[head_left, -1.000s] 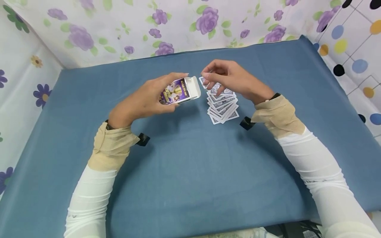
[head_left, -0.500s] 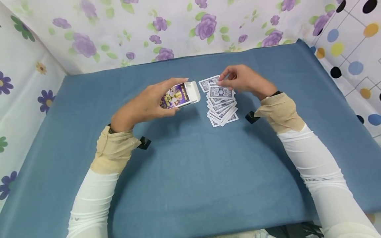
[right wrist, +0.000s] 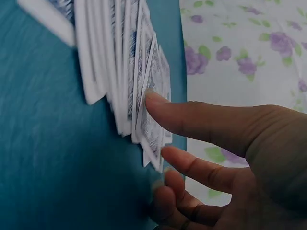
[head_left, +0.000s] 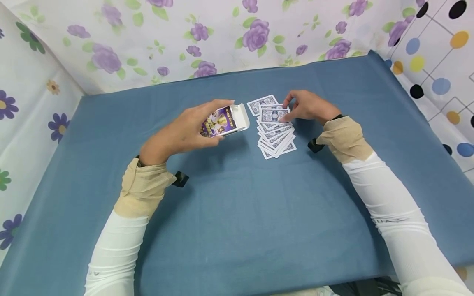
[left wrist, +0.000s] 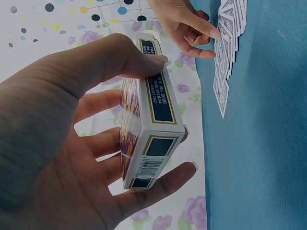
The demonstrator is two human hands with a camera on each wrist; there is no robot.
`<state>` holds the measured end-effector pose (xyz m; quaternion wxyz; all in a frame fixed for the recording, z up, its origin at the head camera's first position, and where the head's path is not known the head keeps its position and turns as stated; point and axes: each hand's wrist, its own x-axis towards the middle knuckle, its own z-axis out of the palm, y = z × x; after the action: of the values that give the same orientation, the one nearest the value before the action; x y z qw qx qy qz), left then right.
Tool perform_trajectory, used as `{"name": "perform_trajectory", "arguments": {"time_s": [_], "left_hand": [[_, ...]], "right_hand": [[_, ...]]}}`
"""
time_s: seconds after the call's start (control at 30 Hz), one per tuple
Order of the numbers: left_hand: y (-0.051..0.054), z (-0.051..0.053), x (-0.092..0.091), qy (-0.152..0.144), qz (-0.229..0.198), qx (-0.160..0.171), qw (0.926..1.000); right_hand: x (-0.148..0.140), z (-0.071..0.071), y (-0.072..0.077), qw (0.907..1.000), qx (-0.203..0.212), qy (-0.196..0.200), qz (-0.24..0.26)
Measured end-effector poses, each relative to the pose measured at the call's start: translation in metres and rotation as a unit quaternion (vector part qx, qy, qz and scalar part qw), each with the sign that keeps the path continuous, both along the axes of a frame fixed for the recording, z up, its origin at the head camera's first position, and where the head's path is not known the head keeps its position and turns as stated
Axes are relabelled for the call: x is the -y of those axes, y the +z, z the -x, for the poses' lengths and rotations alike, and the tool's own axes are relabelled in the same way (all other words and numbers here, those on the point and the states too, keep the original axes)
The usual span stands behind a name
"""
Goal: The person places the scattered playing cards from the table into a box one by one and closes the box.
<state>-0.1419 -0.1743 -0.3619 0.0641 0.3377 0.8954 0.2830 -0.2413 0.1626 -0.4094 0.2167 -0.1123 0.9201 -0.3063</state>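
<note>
In the head view, my left hand [head_left: 185, 127] grips an upright-tilted playing card box [head_left: 218, 122], purple and gold, its white end flap standing open towards the cards. The left wrist view shows my thumb along the narrow side of that box [left wrist: 158, 100] and fingers behind it. A fanned, overlapping pile of blue-backed playing cards [head_left: 274, 137] lies on the cloth. My right hand [head_left: 307, 107] is at the right edge of the top playing card [head_left: 272, 115]. Seen from the right wrist, the thumb lies on that card's face [right wrist: 153, 129], the index finger at its edge.
A blue cloth [head_left: 237, 213] covers the table. Behind it hangs a white sheet with purple flowers [head_left: 255, 35], and a dotted sheet [head_left: 440, 86] stands at the right. Dark objects [head_left: 364, 286] show beyond the front edge.
My right hand has gone from beside the box's opening rightwards, then down to the top card's right edge. The far-left card has come into full view. My left hand still holds the box.
</note>
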Motion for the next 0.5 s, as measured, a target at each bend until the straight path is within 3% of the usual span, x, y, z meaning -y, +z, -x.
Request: {"name": "perform_trajectory", "arguments": {"time_s": [0.27,0.5], "left_hand": [[-0.005,0.0,0.001,0.003,0.013,0.007,0.9999],[-0.002,0.001,-0.001,0.004,0.011,0.008,0.9999]], "right_hand": [[-0.001,0.004,-0.009,0.9997,0.003,-0.019,0.017],[-0.002,0.005,0.002,0.998,-0.011,-0.028,0.055]]}}
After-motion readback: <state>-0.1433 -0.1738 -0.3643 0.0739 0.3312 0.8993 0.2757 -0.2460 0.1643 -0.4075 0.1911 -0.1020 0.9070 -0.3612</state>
